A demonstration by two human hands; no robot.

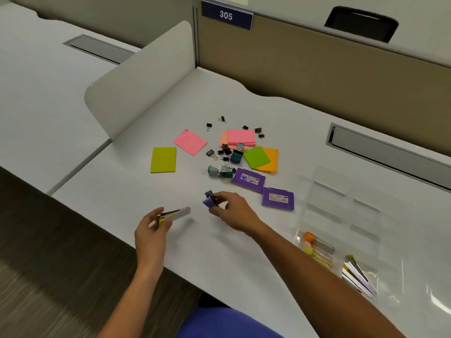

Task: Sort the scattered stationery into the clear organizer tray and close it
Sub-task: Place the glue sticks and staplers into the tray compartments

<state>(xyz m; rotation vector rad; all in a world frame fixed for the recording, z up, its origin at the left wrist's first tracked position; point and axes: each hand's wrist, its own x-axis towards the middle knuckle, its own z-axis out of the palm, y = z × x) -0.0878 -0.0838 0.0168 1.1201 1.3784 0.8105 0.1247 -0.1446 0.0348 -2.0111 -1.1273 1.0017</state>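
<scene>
My left hand grips a small yellow stapler by its rear end, low over the desk. My right hand pinches a small purple stapler near the desk's middle. The clear organizer tray lies open at the right, with a few yellow and orange items in its near compartments. Scattered beyond my hands are sticky note pads: yellow, pink, green. Black binder clips, teal staple removers and two purple staple boxes lie among them.
The white desk ends at a front edge near my body. A curved white divider stands at the left and a tan partition at the back. A grey cable slot is set in the desk at the right.
</scene>
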